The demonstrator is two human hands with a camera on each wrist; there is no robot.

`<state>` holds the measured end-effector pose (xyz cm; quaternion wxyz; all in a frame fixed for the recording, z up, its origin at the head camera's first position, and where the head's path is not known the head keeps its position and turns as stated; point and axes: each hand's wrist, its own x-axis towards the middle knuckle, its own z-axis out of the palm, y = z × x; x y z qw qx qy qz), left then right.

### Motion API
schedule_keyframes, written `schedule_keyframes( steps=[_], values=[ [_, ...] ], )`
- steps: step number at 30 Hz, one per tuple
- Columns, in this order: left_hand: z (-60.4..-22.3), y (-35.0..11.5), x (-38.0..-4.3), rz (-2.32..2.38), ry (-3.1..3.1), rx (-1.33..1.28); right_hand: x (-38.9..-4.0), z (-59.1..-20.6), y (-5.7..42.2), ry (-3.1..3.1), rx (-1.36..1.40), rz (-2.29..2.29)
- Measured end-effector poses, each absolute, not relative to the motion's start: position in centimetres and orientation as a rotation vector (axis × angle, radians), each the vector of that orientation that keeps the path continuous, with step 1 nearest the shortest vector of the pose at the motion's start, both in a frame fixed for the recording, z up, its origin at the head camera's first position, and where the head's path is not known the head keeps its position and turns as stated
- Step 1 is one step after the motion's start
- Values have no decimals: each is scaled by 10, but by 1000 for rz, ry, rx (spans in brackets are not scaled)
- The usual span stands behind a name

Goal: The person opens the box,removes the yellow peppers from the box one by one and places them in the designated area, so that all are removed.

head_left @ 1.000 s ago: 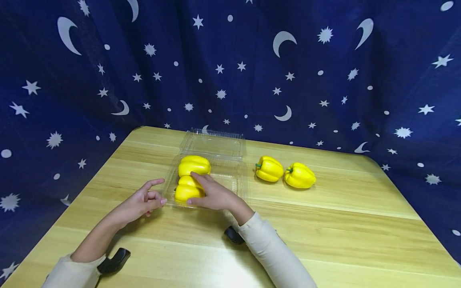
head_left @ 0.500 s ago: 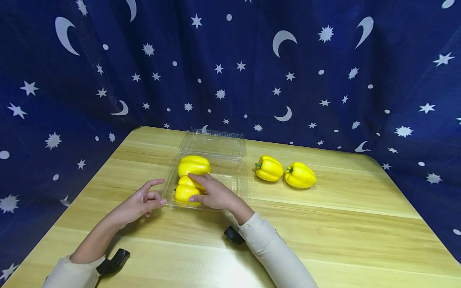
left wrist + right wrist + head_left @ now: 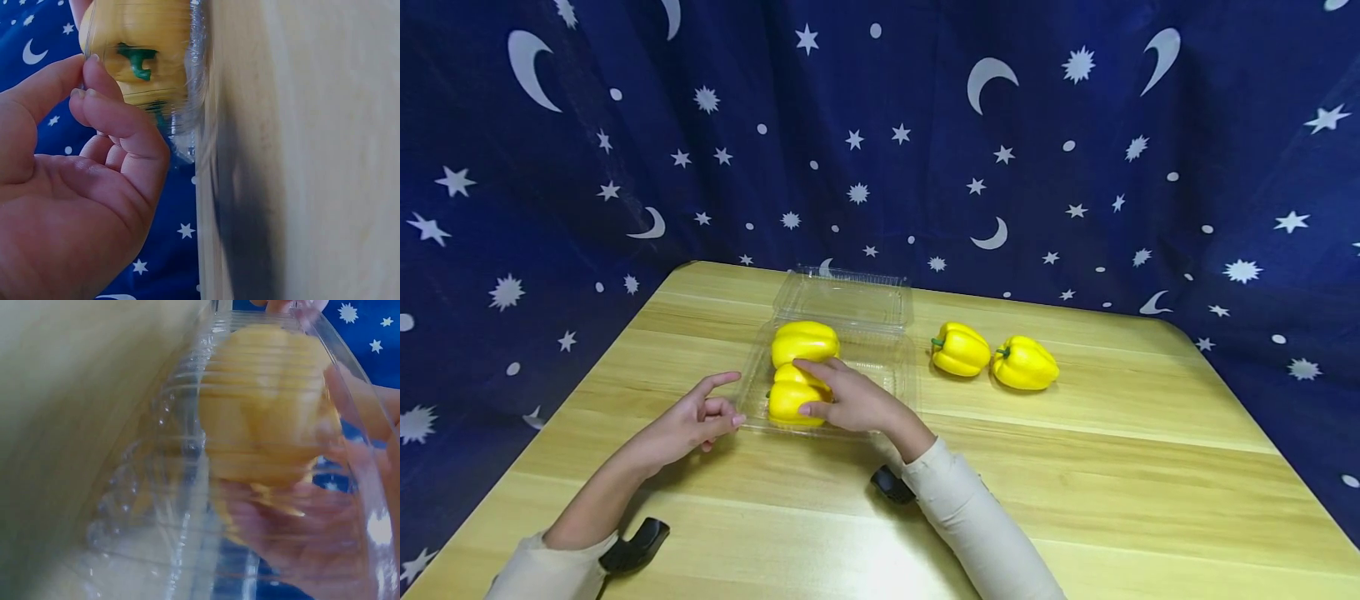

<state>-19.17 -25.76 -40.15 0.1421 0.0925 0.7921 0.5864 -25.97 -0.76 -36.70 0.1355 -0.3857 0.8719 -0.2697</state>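
A clear plastic clamshell container (image 3: 877, 348) lies with its lid (image 3: 850, 302) folded back. Inside, along its left side, sit two yellow bell peppers: a far bell pepper (image 3: 805, 342) and a near bell pepper (image 3: 790, 404). My right hand (image 3: 867, 402) reaches in from the right and holds the near one, thumb at the front and fingers across its far side. Through the container wall, the right wrist view shows this bell pepper (image 3: 262, 406) amid the fingers. With thumb and index finger, my left hand (image 3: 87, 137) pinches the container's left rim; green stems show through the plastic there.
To the right of the container, two more yellow bell peppers (image 3: 961, 350) (image 3: 1026, 364) lie side by side on the wooden table (image 3: 1075, 475). A dark blue curtain (image 3: 925, 167) with moons and stars hangs behind. Black devices (image 3: 636, 546) are on both wrists.
My right hand has shifted slightly right, and the near bell pepper has moved a little right with it. The left hand stays at the container's rim.
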Motion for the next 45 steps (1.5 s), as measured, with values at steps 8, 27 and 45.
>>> schedule_keyframes(
  steps=[8, 27, 45],
  values=[
    [-404, -258, -192, 1695, 2292, 270, -263, -366, -6, 2462, -1155, -792],
    [-404, -258, -194, 1702, 2288, 283, -268, -358, 2, 2389, -1263, -838],
    [-404, -258, -194, 1720, 2276, 300, -266, -348, 13, 2395, -1332, -863]
  ],
)
